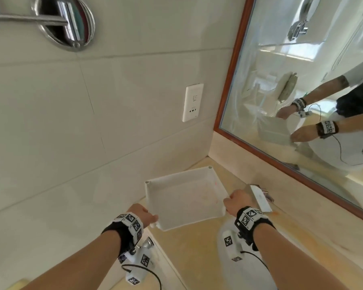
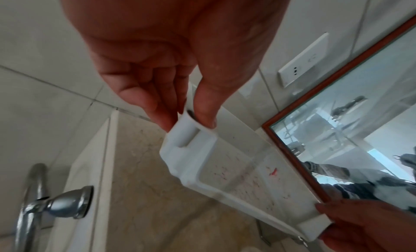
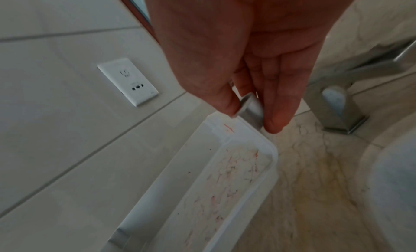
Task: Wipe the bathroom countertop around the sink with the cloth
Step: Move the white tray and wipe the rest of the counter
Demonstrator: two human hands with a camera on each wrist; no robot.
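Observation:
Both hands hold an empty white plastic tray (image 1: pixel 182 206) over the beige marble countertop (image 1: pixel 197 258), in the corner by the wall. My left hand (image 1: pixel 147 214) pinches the tray's near left corner post between thumb and fingers (image 2: pixel 191 120). My right hand (image 1: pixel 237 200) pinches the near right corner post (image 3: pixel 249 113). The tray's floor (image 3: pixel 225 193) is smeared with faint red and dark marks. In the left wrist view the tray (image 2: pixel 236 175) appears lifted off the countertop (image 2: pixel 139 193). Neither hand holds a cloth.
A chrome faucet (image 3: pixel 337 109) stands just right of the tray, beside the white sink basin (image 3: pixel 394 184). A wood-framed mirror (image 1: pixel 302 91) runs along the right. On the tiled wall are a white outlet (image 1: pixel 193 102) and a round chrome mirror (image 1: pixel 65 24). A chrome fitting (image 2: pixel 33 202) is at lower left.

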